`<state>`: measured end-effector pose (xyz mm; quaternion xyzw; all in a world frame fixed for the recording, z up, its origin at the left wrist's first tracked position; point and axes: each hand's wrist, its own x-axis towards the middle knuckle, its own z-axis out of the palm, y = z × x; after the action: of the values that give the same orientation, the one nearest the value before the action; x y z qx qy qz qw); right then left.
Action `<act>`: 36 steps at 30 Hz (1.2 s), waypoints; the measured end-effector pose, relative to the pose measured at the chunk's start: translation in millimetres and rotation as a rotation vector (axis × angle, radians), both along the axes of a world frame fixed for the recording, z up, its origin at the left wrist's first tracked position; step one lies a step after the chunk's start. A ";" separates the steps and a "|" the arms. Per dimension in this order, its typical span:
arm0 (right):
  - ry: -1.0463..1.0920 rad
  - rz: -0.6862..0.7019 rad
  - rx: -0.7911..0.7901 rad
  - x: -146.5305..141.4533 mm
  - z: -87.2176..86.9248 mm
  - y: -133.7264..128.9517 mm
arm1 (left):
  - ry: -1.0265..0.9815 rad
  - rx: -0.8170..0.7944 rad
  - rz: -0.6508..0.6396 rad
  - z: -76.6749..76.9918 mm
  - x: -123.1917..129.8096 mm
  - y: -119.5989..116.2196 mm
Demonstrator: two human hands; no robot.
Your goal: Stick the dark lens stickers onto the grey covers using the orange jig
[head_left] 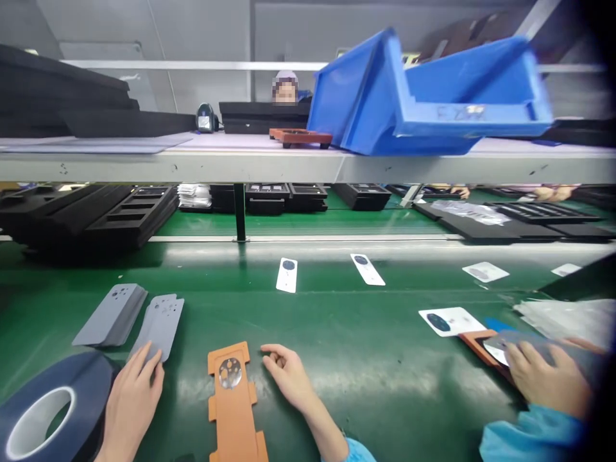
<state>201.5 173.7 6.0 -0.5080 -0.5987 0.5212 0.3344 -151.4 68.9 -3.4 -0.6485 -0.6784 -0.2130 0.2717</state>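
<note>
We have a glossy green table (366, 391) spread before us, crossed at the back by a long white-edged shelf (192, 168) that carries a big blue open-fronted plastic bin (356, 109). At our near left lies a thick roll of dark blue tape (89, 391) around a white core, and right of it, between our two hands, a long orange plate with tabbed sides (233, 417) lies flat on the table. Behind the roll we find a neat stack of grey rounded cards (108, 317), with a looser, fanned pile of grey cards (158, 321) just beside it. Our left hand (132, 394) rests its lightly spread fingers on that pile's near end; we cannot tell whether it pinches a card. Our right hand (289, 375) hangs beside the plate, holding nothing we can see, thumb and forefinger apart, the other fingers curled. Farther back we see two narrow white cards (287, 282), well apart, each with a dark round patch.
</note>
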 end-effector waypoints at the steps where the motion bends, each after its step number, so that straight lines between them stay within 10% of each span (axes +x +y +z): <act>1: 0.006 -0.006 -0.002 0.1 -0.1 -0.4 | 0.008 0.062 -0.044 1.8 0.5 -1.3; 8: 0.064 -0.040 0.023 -1.8 -0.7 1.3 | -0.108 0.360 -0.138 42.2 16.5 4.1; 14: 0.378 0.061 -0.153 -18.6 20.3 -4.0 | -0.158 0.285 -0.431 73.2 84.9 -4.0; 21: 0.472 0.202 -0.236 -32.0 48.5 7.8 | -0.263 0.055 -0.580 45.5 159.6 -31.3; 36: -0.004 0.460 0.071 -34.6 33.1 3.2 | -0.314 -0.358 -0.465 12.5 141.0 -63.8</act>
<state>166.9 176.9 39.1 -0.3469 -0.7173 0.5616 0.2232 -10.4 5.0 9.1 -0.7828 -0.5724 -0.2439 -0.0104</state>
